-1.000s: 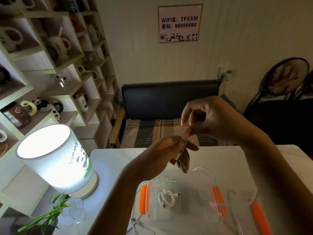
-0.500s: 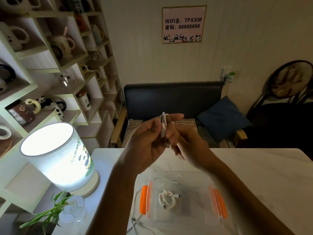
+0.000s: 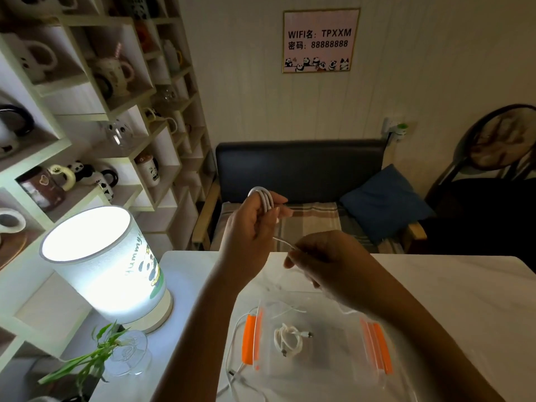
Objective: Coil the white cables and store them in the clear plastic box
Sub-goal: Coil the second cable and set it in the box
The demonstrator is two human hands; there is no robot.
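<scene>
From the head view, I judge the job roughly at its midpoint. One coiled white cable bundle already lies on the floor of the clear plastic storage box with orange latches, which sits open on the white table at about 6 o'clock in the frame. My left hand, near the centre, has its fingers curled round a bunch of white cable loops that stick up above the knuckles at 12 o'clock from the palm. My right hand, at 4 o'clock from the left, pinches the thin loose tail of that same cable between thumb and fingertips; the strand runs taut between the two hands. What is left, as I read it: wrap the tail, drop this bundle in, and deal with another loose white cable trailing outside the box at 9 o'clock from it. Whether a lid waits nearby I cannot tell.

Writing: the pink framed wall sign at 12 o'clock reads "WIFI名: TPXXM" and "密码: 88888888" above a row of pandas. The glowing cylindrical white table lamp at 9 o'clock carries lettering that looks like "Yummy".
</scene>
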